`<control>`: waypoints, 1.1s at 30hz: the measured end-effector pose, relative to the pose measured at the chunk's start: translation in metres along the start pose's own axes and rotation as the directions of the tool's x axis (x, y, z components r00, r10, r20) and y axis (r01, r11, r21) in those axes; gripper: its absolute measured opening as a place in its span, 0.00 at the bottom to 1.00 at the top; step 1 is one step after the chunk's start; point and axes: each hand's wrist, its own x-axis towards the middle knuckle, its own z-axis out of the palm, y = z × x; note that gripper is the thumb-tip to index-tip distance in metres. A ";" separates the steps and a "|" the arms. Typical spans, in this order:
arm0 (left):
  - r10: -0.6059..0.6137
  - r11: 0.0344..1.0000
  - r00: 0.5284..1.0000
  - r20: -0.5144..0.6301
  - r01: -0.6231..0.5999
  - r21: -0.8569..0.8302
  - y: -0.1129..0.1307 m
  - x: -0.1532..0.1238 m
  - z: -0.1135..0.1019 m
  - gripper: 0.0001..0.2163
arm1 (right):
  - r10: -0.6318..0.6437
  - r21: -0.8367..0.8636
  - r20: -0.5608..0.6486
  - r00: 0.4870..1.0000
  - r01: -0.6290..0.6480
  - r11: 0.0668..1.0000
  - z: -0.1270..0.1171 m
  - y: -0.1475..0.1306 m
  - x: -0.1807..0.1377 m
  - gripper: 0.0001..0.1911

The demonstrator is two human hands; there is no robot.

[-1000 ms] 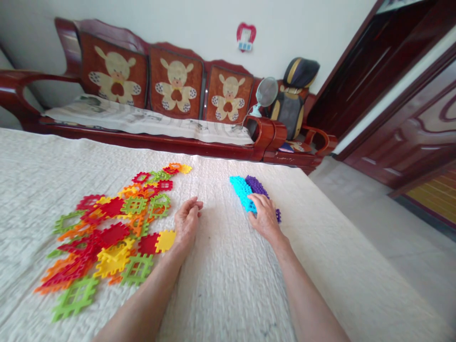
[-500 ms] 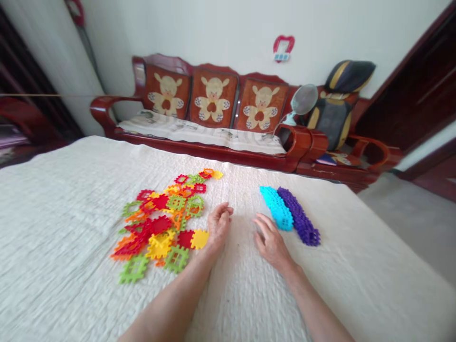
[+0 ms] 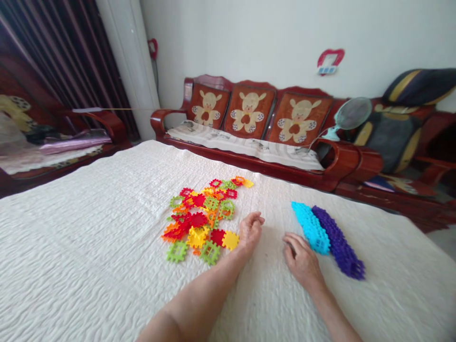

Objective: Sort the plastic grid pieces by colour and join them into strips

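now the right hand (image 3: 302,260) is off the bright cyan row of openwork plastic pieces (image 3: 310,228) that it was touching a second ago, and lies to the left of it. the dark purple row of the same kind of pieces (image 3: 338,243), partly covered by that hand then, shows along its length. the view has swung to the left, bringing in a dark striped curtain (image 3: 76,57) and a second red-brown wooden seat (image 3: 119,124), while the panelled door has gone from sight.

the left palm and the underside of the right hand are hidden, both forearms are cut off at the lower edge, and a black and tan padded chair cover (image 3: 390,137) is blurred. in the heap of red, orange, yellow and green notched plastic squares (image 3: 198,219), many overlap and are hard to count.

the left hand (image 3: 251,230) has its fingers loosely curled; whether it holds anything cannot be told. its wrist is just beside a flat yellow square (image 3: 231,240) at the heap's right edge. the right fingers are gently bent, thumb apart, with nothing seen in them; the cyan row is near them on their right, the purple beyond.
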 end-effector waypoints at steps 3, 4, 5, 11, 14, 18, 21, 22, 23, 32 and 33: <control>-0.006 1.000 1.000 0.011 0.006 0.009 0.002 0.000 0.000 0.13 | -0.002 -0.027 -0.019 1.000 0.002 1.000 0.001 0.001 0.000 0.12; -0.002 1.000 1.000 0.019 0.001 0.011 0.002 0.000 -0.001 0.13 | -0.003 -0.036 -0.028 1.000 0.002 0.999 0.002 0.002 0.001 0.11; 0.006 1.000 1.000 0.027 -0.007 0.014 0.003 0.001 -0.001 0.13 | -0.005 -0.045 -0.035 0.999 0.003 0.999 0.002 0.002 0.001 0.11; 0.051 0.971 0.994 0.093 -0.071 0.228 0.007 -0.003 -0.004 0.16 | 0.002 -0.088 -0.003 1.000 -0.002 0.996 0.003 -0.001 0.003 0.11; 0.051 0.924 0.987 0.151 -0.104 0.369 0.012 -0.012 -0.006 0.15 | 0.029 -0.119 0.005 1.000 -0.028 0.993 0.005 -0.002 0.004 0.11; 0.010 0.889 0.981 0.195 -0.098 0.448 0.027 -0.019 -0.016 0.13 | 0.082 -0.134 -0.035 0.996 -0.086 0.987 0.011 -0.003 0.002 0.13; 0.017 0.850 0.981 0.195 -0.117 0.514 0.049 -0.011 -0.036 0.14 | 0.099 -0.135 -0.073 0.992 -0.108 0.985 0.015 -0.005 0.000 0.13; 0.030 0.834 0.981 0.193 -0.131 0.537 0.058 -0.005 -0.045 0.15 | 0.104 -0.145 -0.079 0.991 -0.115 0.983 0.015 -0.006 0.001 0.13; 0.047 0.814 0.982 0.182 -0.143 0.563 0.068 0.002 -0.054 0.15 | 0.114 -0.166 -0.080 0.990 -0.127 0.978 0.015 -0.008 0.001 0.13; 0.213 0.577 0.977 0.029 -0.149 0.803 0.146 0.096 -0.146 0.13 | 0.231 -0.305 -0.153 0.961 -0.268 0.914 0.016 -0.010 0.013 0.09; 0.218 0.558 0.976 0.013 -0.136 0.819 0.149 0.103 -0.158 0.12 | 0.228 -0.279 -0.168 0.959 -0.268 0.922 0.017 -0.009 0.013 0.09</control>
